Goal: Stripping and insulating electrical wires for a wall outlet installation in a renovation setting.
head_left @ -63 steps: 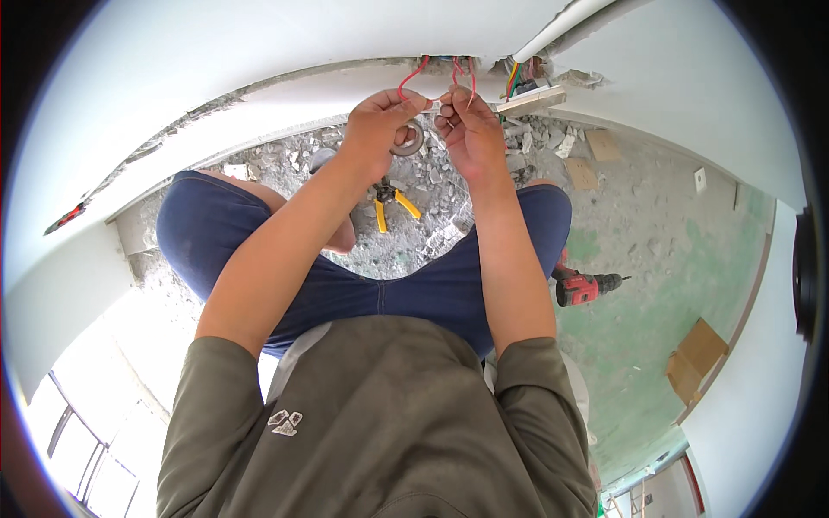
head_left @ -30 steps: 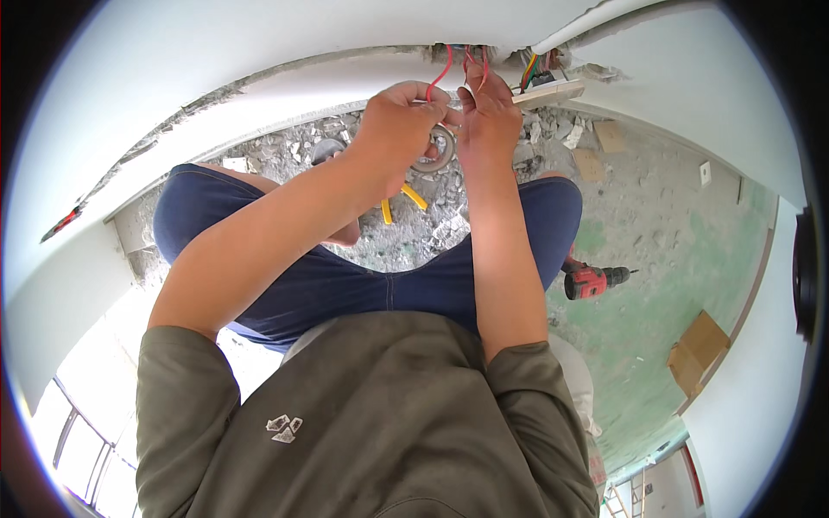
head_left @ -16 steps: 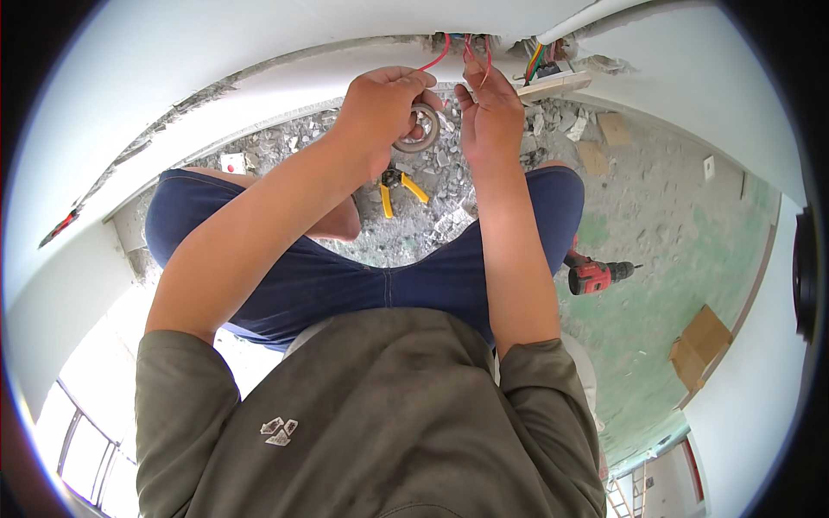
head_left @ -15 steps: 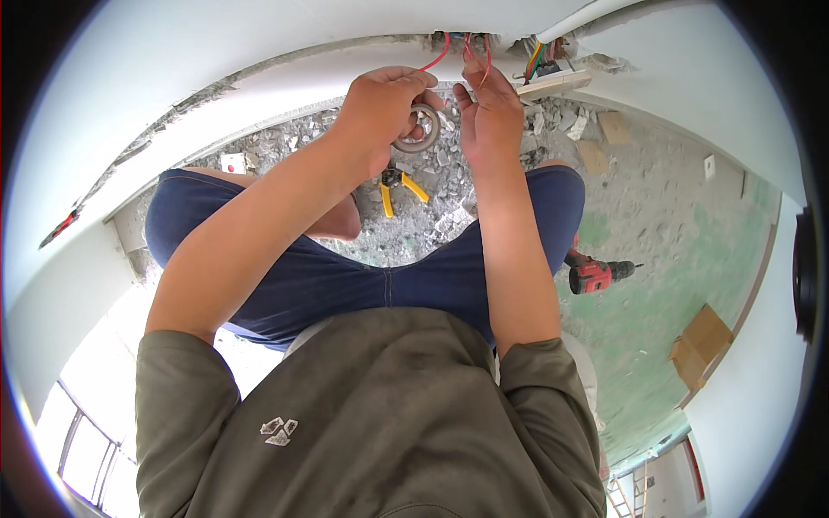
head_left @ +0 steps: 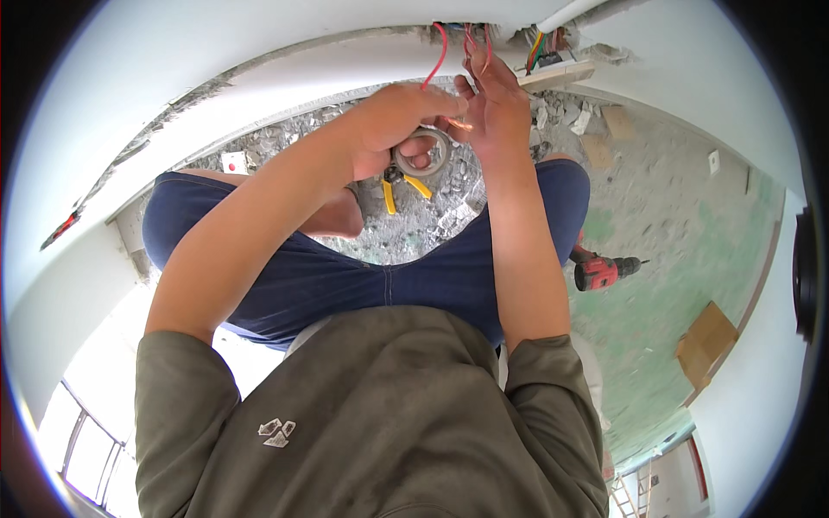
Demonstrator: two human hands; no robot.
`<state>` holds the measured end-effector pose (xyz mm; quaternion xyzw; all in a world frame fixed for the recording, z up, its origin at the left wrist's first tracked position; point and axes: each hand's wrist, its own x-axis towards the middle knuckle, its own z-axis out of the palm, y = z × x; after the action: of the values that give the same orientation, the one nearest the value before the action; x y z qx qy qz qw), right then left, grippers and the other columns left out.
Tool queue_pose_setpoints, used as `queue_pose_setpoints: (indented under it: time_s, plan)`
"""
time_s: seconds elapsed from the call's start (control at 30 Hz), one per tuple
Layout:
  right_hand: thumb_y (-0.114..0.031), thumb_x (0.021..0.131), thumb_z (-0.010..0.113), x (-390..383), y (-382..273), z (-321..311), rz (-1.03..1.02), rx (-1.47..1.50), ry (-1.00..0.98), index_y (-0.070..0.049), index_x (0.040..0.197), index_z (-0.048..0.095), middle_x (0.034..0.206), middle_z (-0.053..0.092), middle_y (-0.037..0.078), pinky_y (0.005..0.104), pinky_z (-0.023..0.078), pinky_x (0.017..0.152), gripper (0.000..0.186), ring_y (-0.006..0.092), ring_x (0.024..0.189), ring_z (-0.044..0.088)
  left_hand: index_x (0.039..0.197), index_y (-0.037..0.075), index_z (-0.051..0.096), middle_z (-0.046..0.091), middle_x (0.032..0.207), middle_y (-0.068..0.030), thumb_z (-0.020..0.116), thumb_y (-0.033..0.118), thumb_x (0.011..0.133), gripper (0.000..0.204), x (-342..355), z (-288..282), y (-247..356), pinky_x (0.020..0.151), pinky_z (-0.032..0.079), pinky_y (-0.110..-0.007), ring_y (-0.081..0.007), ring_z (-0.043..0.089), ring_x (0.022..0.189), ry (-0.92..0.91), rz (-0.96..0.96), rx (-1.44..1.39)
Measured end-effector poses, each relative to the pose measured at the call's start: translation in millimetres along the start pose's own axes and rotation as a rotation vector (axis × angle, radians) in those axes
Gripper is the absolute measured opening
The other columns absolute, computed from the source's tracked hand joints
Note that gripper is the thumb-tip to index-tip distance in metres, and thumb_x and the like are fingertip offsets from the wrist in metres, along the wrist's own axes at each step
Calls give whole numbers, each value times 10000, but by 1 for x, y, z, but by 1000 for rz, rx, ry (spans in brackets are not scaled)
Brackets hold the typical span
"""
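My left hand (head_left: 393,125) is closed on a red wire (head_left: 441,60) that loops down from the wall opening. Bare copper (head_left: 459,125) shows at the wire's end, close to my right palm. A roll of tape (head_left: 423,153) hangs round the lower fingers of that same hand. Higher up, my right hand (head_left: 499,104) has its fingers bent around other thin red wires (head_left: 469,36) coming out of the wall; the exact grip is partly hidden. Beneath the tape, yellow-handled pliers (head_left: 404,188) lie on the rubble between my legs.
A red and black drill (head_left: 604,272) lies on the floor beyond my right knee. Coloured wires (head_left: 537,50) come out near a white pipe (head_left: 574,15). A wood strip (head_left: 560,76) juts from the wall. Cardboard (head_left: 706,344) lies farther right; broken rubble (head_left: 449,211) covers the floor ahead.
My left hand has moved right and slightly down, drawing the red wire along and bringing its copper end beside my right palm. The tape roll moved with it. My right hand barely shifted.
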<state>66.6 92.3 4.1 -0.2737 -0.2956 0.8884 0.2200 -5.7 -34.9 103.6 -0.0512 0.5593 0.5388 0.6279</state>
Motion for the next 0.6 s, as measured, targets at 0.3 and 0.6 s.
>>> queue_pose_setpoints:
  time_s: [0.3, 0.6]
  plan:
    - [-110, 876, 652, -3, 4, 13, -18, -29, 23, -16, 1115, 642, 1060, 655, 29, 289, 418, 812, 257, 101, 927, 548, 997, 22, 608, 603, 899, -58, 569, 285, 940, 272, -15, -5, 6, 437, 358, -137, 4, 397, 464, -118, 102, 108]
    - [-126, 855, 691, -4, 7, 9, 7, -2, 37, -9, 1060, 661, 893, 614, 2, 280, 393, 739, 238, 92, 805, 501, 1005, 29, 601, 622, 878, -27, 573, 219, 946, 201, -8, -18, -3, 438, 362, -119, 15, 420, 498, -101, 201, 37]
